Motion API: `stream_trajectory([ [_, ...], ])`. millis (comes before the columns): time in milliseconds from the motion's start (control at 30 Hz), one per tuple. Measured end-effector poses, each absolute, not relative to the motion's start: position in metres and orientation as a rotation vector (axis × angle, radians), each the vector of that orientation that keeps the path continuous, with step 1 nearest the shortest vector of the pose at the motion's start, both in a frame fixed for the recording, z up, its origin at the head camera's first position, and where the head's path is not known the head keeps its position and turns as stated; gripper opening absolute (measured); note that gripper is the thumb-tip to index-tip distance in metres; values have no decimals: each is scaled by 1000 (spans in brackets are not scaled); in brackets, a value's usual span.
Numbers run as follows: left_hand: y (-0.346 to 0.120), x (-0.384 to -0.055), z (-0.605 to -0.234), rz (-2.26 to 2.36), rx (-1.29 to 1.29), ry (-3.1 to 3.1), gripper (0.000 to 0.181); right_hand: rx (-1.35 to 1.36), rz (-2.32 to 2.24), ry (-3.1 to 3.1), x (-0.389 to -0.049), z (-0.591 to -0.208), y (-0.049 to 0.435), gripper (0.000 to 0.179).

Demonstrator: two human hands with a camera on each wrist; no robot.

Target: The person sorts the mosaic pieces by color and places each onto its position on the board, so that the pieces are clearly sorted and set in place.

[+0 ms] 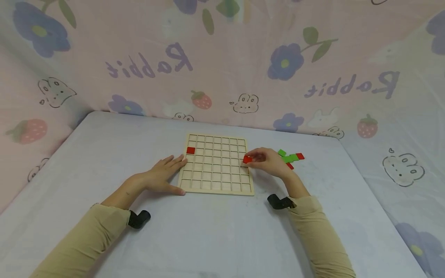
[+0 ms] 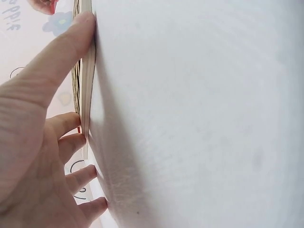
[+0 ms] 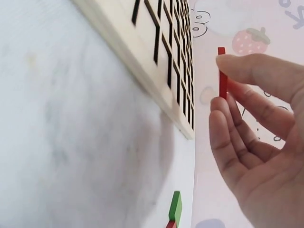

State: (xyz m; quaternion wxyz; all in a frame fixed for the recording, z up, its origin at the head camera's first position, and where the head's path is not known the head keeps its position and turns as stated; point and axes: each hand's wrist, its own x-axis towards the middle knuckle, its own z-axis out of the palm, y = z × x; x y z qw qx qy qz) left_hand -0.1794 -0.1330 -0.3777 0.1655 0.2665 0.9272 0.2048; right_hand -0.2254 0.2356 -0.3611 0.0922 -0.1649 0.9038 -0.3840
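A pale wooden grid board (image 1: 216, 192) lies flat on the table, its shallow square cells framed by thin ridges. One red square tile (image 1: 191, 150) sits in a cell of the leftmost column, second row from the top. My left hand (image 1: 162, 175) rests against the board's left side, fingers spread and straight; in the left wrist view its thumb (image 2: 84, 33) touches the board's edge. My right hand (image 1: 269, 162) pinches a second red tile (image 3: 223, 71) between thumb and fingers, over the board's right edge. In the right wrist view that tile is seen edge-on, above the board.
To the right of the board lies a loose pile of green tiles (image 1: 291, 158) and red tiles (image 1: 300, 156), partly overlapping. The white table (image 1: 215, 235) meets a patterned cloth backdrop (image 1: 222, 58) at the rear. Black wrist mounts (image 1: 140, 219) protrude from both sleeves.
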Motion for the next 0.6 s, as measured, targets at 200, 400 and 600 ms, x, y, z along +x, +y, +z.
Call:
stream_trajectory([
  [200,-132,-178,-375,589,759,2635,101,-518,-1144,2689,-230,-361,230,34],
  [400,-132,-180,-377,577,753,2635,101,-553,-1164,2669,-234,-360,224,33],
  [600,-132,-180,-377,582,746,2630,101,-568,-1148,2675,-237,-359,216,33],
])
